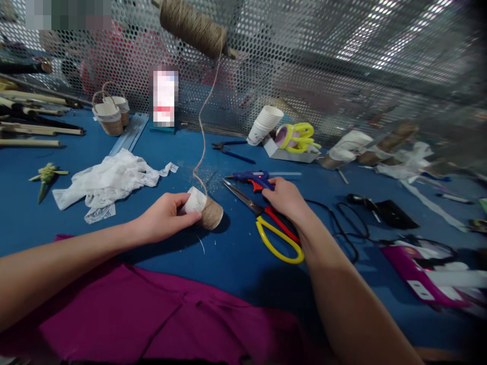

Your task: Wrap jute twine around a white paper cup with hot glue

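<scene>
My left hand [169, 217] grips a small paper cup [195, 199] lying tilted on its side just over the blue table. The lower part of the cup is wrapped in brown twine [212, 213], and one strand runs up from it to the spool. My right hand [283, 196] is closed around the rear of a blue glue gun [261, 178] with a red trigger; its nozzle points left. Under my right wrist lie scissors [279, 241] with one yellow and one red handle, blades toward the cup.
A twine spool [192, 28] hangs on the perforated metal screen. White lace [110, 180] lies at left, near two twine-covered cups [108, 119]. Blue-handled pliers [236, 152], stacked paper cups [265, 124] and a box [291, 151] holding yellow-handled scissors stand behind. Black cable [342, 218] runs right.
</scene>
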A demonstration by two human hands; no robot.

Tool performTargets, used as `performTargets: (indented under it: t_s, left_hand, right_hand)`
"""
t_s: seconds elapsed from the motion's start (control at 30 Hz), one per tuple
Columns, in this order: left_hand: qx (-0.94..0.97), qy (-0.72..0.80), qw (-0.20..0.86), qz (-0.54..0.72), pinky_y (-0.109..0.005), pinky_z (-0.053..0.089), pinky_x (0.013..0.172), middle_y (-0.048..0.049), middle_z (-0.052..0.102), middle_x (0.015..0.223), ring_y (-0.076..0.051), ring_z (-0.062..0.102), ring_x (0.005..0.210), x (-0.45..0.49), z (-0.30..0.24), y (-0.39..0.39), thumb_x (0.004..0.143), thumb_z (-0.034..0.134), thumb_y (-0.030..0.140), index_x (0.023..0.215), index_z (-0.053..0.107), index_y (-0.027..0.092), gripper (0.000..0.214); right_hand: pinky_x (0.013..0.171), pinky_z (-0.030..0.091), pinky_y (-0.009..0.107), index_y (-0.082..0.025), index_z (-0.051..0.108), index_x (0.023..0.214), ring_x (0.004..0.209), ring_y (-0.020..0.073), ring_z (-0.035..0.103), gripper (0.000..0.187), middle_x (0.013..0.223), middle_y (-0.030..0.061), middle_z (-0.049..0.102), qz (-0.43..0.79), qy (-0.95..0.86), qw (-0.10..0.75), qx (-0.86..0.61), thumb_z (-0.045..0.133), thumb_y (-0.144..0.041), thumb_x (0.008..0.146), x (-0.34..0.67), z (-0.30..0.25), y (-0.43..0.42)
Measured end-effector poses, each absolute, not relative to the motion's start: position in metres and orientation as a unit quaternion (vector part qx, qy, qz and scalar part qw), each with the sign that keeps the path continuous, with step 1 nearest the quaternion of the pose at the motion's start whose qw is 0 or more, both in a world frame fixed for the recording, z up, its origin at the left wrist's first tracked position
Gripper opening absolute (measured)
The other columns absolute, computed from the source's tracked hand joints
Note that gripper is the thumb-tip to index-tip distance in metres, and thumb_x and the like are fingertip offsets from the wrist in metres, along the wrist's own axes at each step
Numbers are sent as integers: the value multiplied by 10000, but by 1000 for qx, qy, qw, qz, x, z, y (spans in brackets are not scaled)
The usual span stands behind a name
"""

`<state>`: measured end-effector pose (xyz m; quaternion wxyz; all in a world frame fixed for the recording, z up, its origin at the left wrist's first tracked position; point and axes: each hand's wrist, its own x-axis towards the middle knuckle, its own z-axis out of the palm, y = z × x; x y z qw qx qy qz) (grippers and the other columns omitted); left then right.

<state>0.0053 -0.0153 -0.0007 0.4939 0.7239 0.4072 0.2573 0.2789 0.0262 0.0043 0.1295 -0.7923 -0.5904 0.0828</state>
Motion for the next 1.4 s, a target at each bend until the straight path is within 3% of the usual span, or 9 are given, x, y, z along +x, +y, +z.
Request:
performTargets:
  t_s: [0.13,0.2,0.27,0.33,0.47,0.63,0.93,1.17,1.4]
  left_hand:
    - [728,403,489,261,-286,446,679,-59,654,807,-176,563,764,4,1,-14,756,522,268,841,621,114,202]
    - [732,403,483,261,-275,442,664,-57,648,803,-172,560,757,2,3,-12,758,520,277,840,618,114,208]
    - [738,408,473,255,-264,435,640,-51,640,783,-161,555,721,0,4,-10,758,518,286,842,616,112,217]
    - [744,411,466,247,-253,426,617,-39,632,752,-148,545,680,-1,5,-8,756,518,285,839,617,114,215]
    - [746,405,471,240,-240,422,607,-31,626,740,-147,549,676,-2,6,-6,753,520,291,832,615,121,210]
    - [736,401,489,241,-244,433,637,-45,634,794,-143,560,692,-1,5,-6,754,520,281,872,598,119,215]
    - [721,391,517,246,-247,433,656,-48,619,817,-141,540,726,0,7,-7,757,506,260,899,586,115,218]
    - [710,385,529,259,-267,440,666,-62,626,837,-151,547,738,0,3,-7,749,509,243,917,583,102,232]
    - [697,381,543,272,-297,462,713,-75,646,881,-181,575,802,1,1,-7,725,522,221,895,589,96,222]
  right_hand:
    - [637,475,326,-74,515,1081,762,231,618,439,954,158,628,120,-571,208,-785,564,-181,658,267,23,12]
    - [578,485,289,-114,475,1126,655,177,619,457,894,102,644,174,-578,252,-756,555,-211,686,259,36,-2]
    - [551,485,268,-131,555,951,579,158,603,296,685,44,641,243,-596,263,-719,574,-292,703,250,46,-17]
    - [522,472,252,-139,578,780,540,143,582,232,602,34,621,305,-604,268,-686,596,-356,699,243,52,-30]
    - [460,443,237,-140,602,850,489,117,539,283,598,19,618,412,-612,281,-614,612,-380,700,235,54,-42]
    - [455,455,236,-157,623,842,486,121,546,261,542,-6,584,434,-615,269,-601,613,-374,698,232,51,-43]
    - [426,459,241,-178,589,682,433,122,528,239,463,-9,557,418,-587,247,-648,627,-406,624,223,51,-46]
    - [408,444,253,-234,496,516,374,123,493,247,398,-20,514,321,-642,204,-666,589,-397,676,219,52,-50]
    - [460,454,264,-220,570,621,461,139,545,183,504,-12,582,165,-761,189,-598,520,-295,781,224,44,-54]
